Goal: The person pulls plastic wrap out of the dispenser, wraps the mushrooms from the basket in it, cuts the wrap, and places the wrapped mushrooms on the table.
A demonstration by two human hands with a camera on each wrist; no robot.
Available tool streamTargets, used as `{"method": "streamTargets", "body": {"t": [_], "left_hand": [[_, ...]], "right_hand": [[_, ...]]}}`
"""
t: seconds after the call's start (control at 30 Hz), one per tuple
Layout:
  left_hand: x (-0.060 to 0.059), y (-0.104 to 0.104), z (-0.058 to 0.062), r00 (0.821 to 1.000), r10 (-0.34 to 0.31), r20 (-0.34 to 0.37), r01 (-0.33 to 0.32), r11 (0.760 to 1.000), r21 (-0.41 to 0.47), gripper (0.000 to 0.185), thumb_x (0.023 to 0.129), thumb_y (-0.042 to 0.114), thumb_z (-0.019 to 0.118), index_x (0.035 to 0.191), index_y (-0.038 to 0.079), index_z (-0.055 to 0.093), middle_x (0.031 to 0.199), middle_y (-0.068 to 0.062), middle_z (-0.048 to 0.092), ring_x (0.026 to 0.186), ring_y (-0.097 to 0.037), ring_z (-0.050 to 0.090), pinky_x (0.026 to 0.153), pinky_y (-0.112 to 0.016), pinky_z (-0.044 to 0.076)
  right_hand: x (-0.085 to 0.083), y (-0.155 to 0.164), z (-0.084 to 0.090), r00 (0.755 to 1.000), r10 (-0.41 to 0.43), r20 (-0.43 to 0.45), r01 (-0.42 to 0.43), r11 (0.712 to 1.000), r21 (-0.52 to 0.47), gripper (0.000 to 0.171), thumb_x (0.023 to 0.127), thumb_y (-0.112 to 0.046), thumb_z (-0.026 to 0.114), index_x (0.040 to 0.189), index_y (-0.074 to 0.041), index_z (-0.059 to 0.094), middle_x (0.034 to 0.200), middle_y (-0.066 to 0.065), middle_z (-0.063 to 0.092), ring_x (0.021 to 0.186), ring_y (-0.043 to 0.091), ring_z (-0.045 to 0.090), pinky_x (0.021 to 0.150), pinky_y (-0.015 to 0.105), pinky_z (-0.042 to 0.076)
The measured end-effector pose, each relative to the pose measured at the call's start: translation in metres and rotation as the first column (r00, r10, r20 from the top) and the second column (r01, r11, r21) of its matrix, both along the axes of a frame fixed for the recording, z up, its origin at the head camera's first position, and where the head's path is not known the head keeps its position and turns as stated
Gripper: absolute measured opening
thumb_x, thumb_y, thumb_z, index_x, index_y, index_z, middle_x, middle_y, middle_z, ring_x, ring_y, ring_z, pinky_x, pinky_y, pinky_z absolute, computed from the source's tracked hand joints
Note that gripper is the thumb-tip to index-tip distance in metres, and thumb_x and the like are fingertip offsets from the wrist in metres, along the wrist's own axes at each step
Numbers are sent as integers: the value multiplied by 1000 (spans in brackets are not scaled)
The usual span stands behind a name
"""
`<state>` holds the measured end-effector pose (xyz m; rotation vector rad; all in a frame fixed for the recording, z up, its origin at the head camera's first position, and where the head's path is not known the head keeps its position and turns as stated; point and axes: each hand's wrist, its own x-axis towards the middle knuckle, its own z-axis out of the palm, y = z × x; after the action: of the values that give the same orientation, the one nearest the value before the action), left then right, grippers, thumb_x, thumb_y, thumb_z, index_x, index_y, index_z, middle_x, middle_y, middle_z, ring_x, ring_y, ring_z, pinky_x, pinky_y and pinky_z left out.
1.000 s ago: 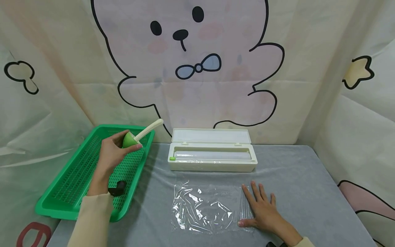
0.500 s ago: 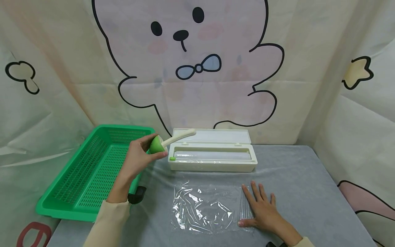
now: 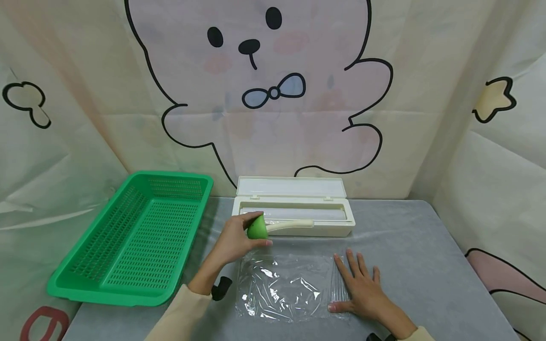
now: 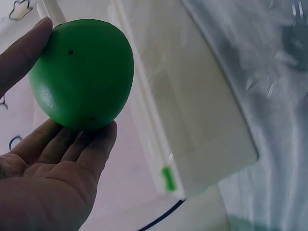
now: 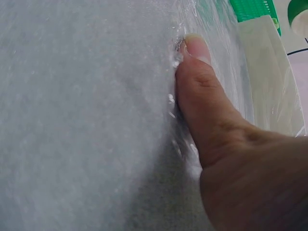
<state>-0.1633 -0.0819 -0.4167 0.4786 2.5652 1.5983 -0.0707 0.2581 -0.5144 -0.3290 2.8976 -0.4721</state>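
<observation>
**Green-headed tool held over cling film sheet**

Head view: left hand (image 3: 236, 241) gripping green-headed tool (image 3: 258, 228) by its round head, pale handle pointing right across the front of the open film dispenser (image 3: 293, 213). Right hand (image 3: 360, 287) flat, fingers straight, pressing the right edge of the cling film sheet (image 3: 283, 288) onto the grey worktop (image 3: 426, 270). Green basket (image 3: 128, 241) at left.

Left wrist view: fingers (image 4: 86, 149) and thumb curled round the green head (image 4: 82, 74); dispenser just behind.

Right wrist view: thumb (image 5: 202, 91) pinning crinkled film (image 5: 211, 38) to the worktop.
</observation>
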Motion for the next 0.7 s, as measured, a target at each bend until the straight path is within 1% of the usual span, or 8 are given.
{"method": "streamTargets", "body": {"t": [0.1,0.2,0.3,0.4,0.53,0.6,0.7], "left_hand": [[3,10,-12,999,-40,20,41,999,-33,74,72,10,93,136,-3,60,128,-20,65,106,-30,67,82,-35,57],[6,17,-24,996,-88,17,89,994,-58,74,71,9,93,134,-7,60,121,-21,67,94,-25,65,75,-32,55],[9,23,-35,993,-116,8,116,989,-91,72,70,9,94,131,-10,61,114,-19,68,87,-21,61,71,-30,53],[13,28,-45,991,-129,20,130,984,-125,72,69,12,95,130,-10,62,113,-18,69,87,-19,59,71,-29,52],[18,34,-57,988,-148,30,151,975,-163,73,67,12,96,128,-9,64,117,-17,69,89,-19,58,74,-28,49],[20,36,-62,987,-158,33,161,972,-173,72,66,12,96,127,-9,64,116,-17,69,90,-19,58,74,-28,49],[22,39,-65,987,-158,34,161,970,-183,71,66,12,96,126,-8,65,116,-16,69,89,-18,58,74,-28,49]], "right_hand": [[0,0,-1,1000,-1,1,1,1000,3,130,60,-76,78,158,-5,30,161,35,13,145,60,8,99,86,8],[-1,0,-1,1000,-4,1,4,1000,4,130,60,-76,79,158,-5,31,161,35,13,145,60,8,99,86,8],[0,-1,-1,1000,-6,-5,6,1000,7,130,59,-76,79,158,-5,32,161,35,14,145,60,9,99,86,8],[0,0,-2,1000,-3,-17,3,1000,3,130,59,-76,79,157,-5,32,161,35,14,145,60,10,99,86,9],[0,1,-3,999,8,-40,-9,1000,-7,130,59,-76,79,157,-4,34,161,35,16,144,61,11,98,86,10],[0,1,-2,999,13,-48,-14,1000,-10,129,59,-77,79,156,-4,34,160,35,16,144,61,12,98,86,11],[0,1,-2,998,15,-55,-16,1000,-10,129,59,-77,78,156,-5,34,160,35,17,144,61,13,98,86,12]]}}
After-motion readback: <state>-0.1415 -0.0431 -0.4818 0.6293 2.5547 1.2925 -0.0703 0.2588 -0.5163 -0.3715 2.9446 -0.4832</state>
